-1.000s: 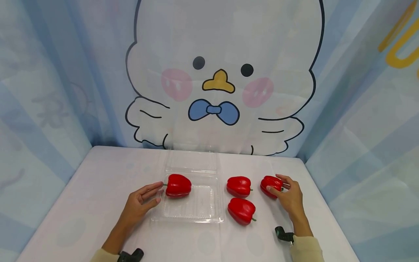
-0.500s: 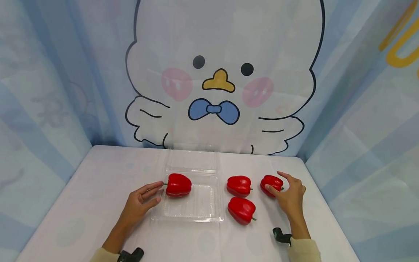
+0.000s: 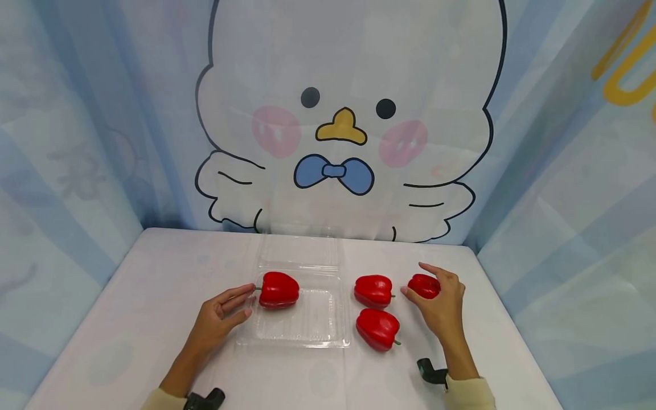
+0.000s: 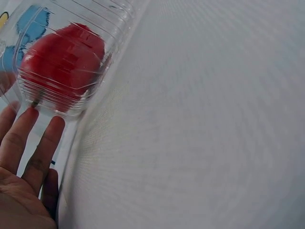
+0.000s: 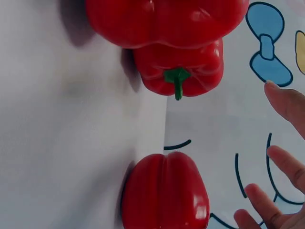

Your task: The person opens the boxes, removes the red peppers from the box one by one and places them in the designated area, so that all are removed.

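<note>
Okay, clear hinged plastic box [image 3: 314,319]: on the white cloth-covered table [image 3: 148,273], lid [image 3: 299,250] swung back to 12 o'clock (clock centred on box, head view).
Boxed pepper: glossy red bell pepper [image 3: 279,291] in the base, toward 10, green stem [image 4: 36,99] pointing to 9.
Loose peppers: three more glossy red ones around 3 o'clock; back pepper [image 3: 373,291], front pepper [image 3: 377,329] at its 6, outer pepper [image 3: 423,286] farthest out.
Left hand [image 3: 217,322]: at the box's 9 o'clock, fingers extended, holding nothing; tips by rim and stem, can't tell if touching.
Right hand [image 3: 445,307]: at outer pepper's 4 o'clock, partly hiding it; thumb and forefinger spread, tips off its 9 and 12, no grip.
Backdrop [image 3: 348,68]: cartoon bird, blue bow tie, beyond 12.
</note>
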The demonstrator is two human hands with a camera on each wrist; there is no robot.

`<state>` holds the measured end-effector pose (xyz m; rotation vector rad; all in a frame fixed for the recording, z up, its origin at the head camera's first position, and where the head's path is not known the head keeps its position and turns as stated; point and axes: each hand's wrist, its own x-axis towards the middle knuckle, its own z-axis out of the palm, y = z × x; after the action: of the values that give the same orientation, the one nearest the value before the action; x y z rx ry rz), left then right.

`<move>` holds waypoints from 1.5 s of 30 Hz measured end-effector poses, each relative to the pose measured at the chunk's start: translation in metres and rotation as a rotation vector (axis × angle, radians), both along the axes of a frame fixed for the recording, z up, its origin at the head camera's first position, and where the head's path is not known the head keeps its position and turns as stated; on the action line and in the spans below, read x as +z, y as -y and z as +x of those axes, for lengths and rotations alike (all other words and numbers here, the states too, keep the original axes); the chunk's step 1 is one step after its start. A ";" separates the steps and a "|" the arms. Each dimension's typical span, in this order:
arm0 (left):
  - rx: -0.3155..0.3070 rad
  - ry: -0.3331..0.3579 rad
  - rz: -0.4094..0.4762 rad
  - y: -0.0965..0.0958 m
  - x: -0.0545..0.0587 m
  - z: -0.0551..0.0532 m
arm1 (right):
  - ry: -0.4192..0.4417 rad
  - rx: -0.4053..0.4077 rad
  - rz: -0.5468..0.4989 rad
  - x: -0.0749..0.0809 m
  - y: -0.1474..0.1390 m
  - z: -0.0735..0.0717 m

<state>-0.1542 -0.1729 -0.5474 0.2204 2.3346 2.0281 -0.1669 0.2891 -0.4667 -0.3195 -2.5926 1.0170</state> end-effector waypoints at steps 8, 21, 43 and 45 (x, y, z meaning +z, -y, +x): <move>0.001 0.001 -0.003 0.000 0.002 0.001 | -0.022 0.058 -0.015 0.001 0.015 0.004; 0.003 0.017 -0.002 -0.001 0.003 0.003 | -0.049 0.140 -0.035 0.009 0.043 0.012; 0.008 0.021 -0.003 -0.002 0.003 0.004 | -0.043 0.227 -0.068 0.011 0.089 0.018; 0.007 0.022 -0.002 -0.002 0.003 0.003 | -0.044 0.235 -0.072 0.012 0.093 0.019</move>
<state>-0.1509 -0.1705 -0.5442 0.1888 2.3285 2.0203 -0.1483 0.1958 -0.4552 -0.0084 -2.6017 1.1836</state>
